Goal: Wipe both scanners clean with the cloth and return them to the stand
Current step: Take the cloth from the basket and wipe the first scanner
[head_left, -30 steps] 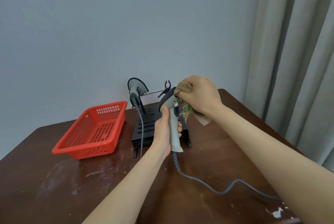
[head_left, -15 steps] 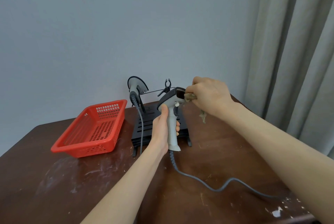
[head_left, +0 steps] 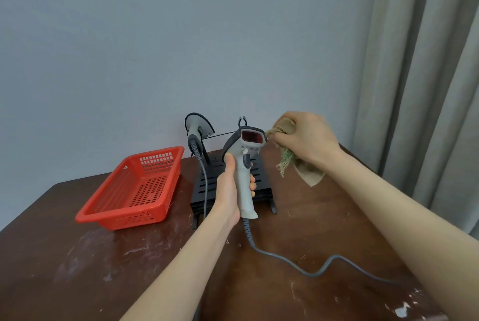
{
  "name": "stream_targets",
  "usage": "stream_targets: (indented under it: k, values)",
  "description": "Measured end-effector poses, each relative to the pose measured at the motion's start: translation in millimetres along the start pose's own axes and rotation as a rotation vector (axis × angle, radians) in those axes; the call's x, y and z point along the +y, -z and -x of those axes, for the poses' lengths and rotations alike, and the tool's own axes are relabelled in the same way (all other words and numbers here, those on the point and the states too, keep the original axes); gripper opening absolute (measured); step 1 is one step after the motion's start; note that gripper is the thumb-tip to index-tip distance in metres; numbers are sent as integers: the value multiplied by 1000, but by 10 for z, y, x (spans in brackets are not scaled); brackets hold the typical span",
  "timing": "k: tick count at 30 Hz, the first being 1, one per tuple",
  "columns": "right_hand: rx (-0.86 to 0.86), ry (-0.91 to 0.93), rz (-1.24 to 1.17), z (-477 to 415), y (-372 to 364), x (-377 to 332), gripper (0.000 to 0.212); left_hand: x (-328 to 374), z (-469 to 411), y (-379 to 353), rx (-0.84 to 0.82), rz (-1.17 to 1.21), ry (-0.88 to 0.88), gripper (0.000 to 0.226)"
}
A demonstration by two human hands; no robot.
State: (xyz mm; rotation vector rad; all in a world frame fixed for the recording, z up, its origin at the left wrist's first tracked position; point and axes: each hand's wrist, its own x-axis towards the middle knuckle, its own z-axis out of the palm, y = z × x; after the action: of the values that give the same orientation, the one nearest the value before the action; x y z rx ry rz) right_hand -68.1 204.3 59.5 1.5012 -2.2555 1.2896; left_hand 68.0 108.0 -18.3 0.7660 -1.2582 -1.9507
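Head view: the left hand [head_left: 228,188], at the centre of the frame, has its fingers and thumb wrapped round the pale grey handle of a scanner [head_left: 245,165] and holds it upright above the table. The scanner's dark head and red window face the camera. Small markings below the window are too small to read.

Just right of the head, the right hand [head_left: 303,139] has its fingers curled tight on a bunched tan cloth [head_left: 285,126]. The bunched end touches the right-hand side of the scanner head, and a frayed greenish edge and a loose corner hang below the hand.

A grey cable [head_left: 298,266] runs from the base of the handle across the table toward the lower right of the frame.

Behind the held scanner a black slotted stand [head_left: 264,181] sits at the table's far edge. The second scanner [head_left: 197,129] hangs on its left part, head up, with its cord trailing down over the slots. A small black clip [head_left: 242,121] on the stand shows just above the held scanner.

A red perforated basket [head_left: 134,191] stands left of the stand.

The table [head_left: 77,269] is dark brown wood, scuffed with whitish smears and chips. A plain blue-grey wall [head_left: 181,35] fills the upper frame, and a grey curtain [head_left: 427,87] hangs down the right side.
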Motion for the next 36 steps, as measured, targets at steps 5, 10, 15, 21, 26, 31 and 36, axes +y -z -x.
stream_targets:
  k: [5, 10, 15, 21, 26, 31, 36]
  values:
    - [47, 54, 186, 22, -143, -152, 21, -30, 35, -72, 5, -48, -3, 61]
    - [-77, 94, -23, 38, -159, -239, 14, -23, 44, -86, 41, -86, -39, 60]
    - [-103, 196, 242, 33, -71, -150, 23, -11, 39, -75, 60, -101, -41, 59]
    - [-107, 157, 317, 40, -87, -82, 14, -26, 35, -95, 64, -134, -80, 55]
    - [-78, 133, 13, 15, -94, -218, 21, -30, 40, -102, 64, -127, -99, 55]
    - [-153, 93, 259, -7, -141, -46, 22, -62, 61, -70, 67, -137, -92, 54]
    - [-161, 107, 44, -15, -102, -136, 18, -60, 50, -77, 73, -163, -105, 55]
